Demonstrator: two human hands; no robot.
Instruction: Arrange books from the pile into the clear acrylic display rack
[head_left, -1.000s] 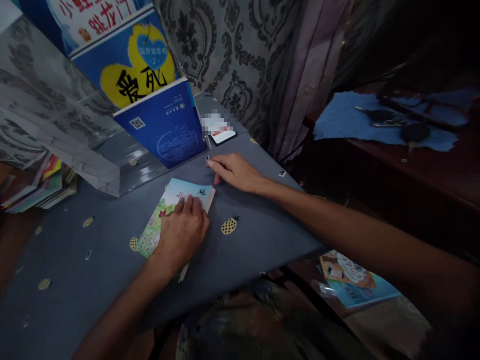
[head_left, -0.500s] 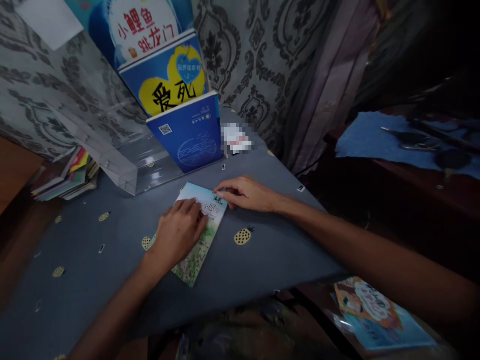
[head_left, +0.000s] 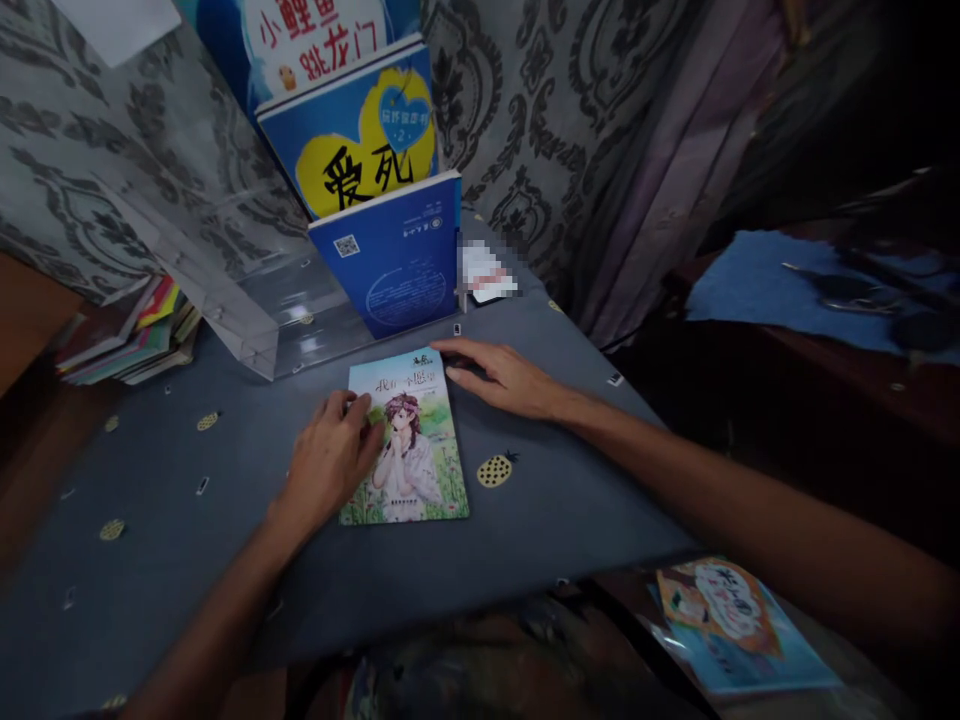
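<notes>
A thin book (head_left: 411, 455) with a drawn figure among green plants on its cover lies flat on the grey tablecloth. My left hand (head_left: 334, 445) rests along the book's left side, its fingertips over the cover edge and its fingers loosely bent. At the upper right corner is my right hand (head_left: 504, 378), with the index finger stretched to the edge and the thumb apart. Neither hand grips the book. Just behind it, a blue book (head_left: 405, 260) stands back cover out in a clear acrylic rack (head_left: 251, 340).
Further books, one with a yellow heart (head_left: 367, 140), stand higher in the rack. A stack of books (head_left: 135, 335) lies at the left. Beyond the right table edge are a blue cloth (head_left: 765, 280) and, lower down, a picture book (head_left: 750, 630). A patterned curtain (head_left: 525, 110) hangs behind.
The book has turned from slanted to nearly straight, and more of its cover shows. My left hand has slid left off the middle of the cover. My right index finger has straightened at the corner.
</notes>
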